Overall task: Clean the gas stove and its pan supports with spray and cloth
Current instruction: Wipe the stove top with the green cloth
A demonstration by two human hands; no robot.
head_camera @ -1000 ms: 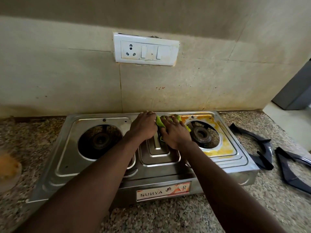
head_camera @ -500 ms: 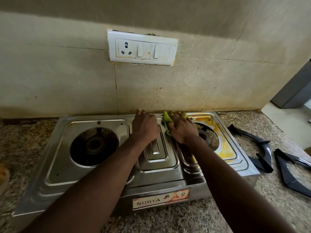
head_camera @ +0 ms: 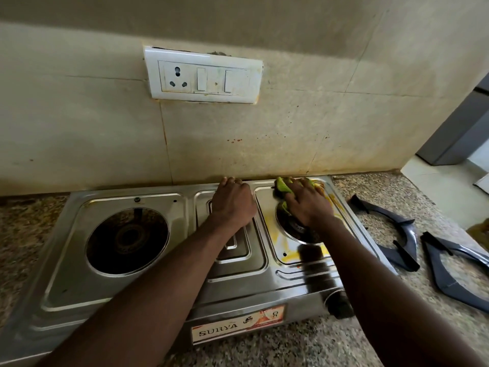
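Speckled granite desk under a stained beige tiled wall with a white switch plate. Two-burner stainless stove sits against the wall: shiny pressed steel, ribbed front, stepped square panel in the middle, SURYA label on the front face. I read my left hand as palm down on that middle panel, fingers relaxed and reaching the rear edge, holding nothing, likely bracing. My right hand has its fingers bent over a wadded green cloth, gripping it and pressing it onto the rear rim of the right burner well, near the back right corner. Progress, my call: midway at best. Steel around the left burner looks bright and free of smears; the round well itself is dark. Right side shows a yellow greasy stain in front of and beside the burner, so more wiping is left there. First pan support and second pan support, dark matt metal frames with prongs, lie off the stove on the desk to the right, near each other, neither hand on them; I judge them not yet cleaned. Spray bottle not in view.
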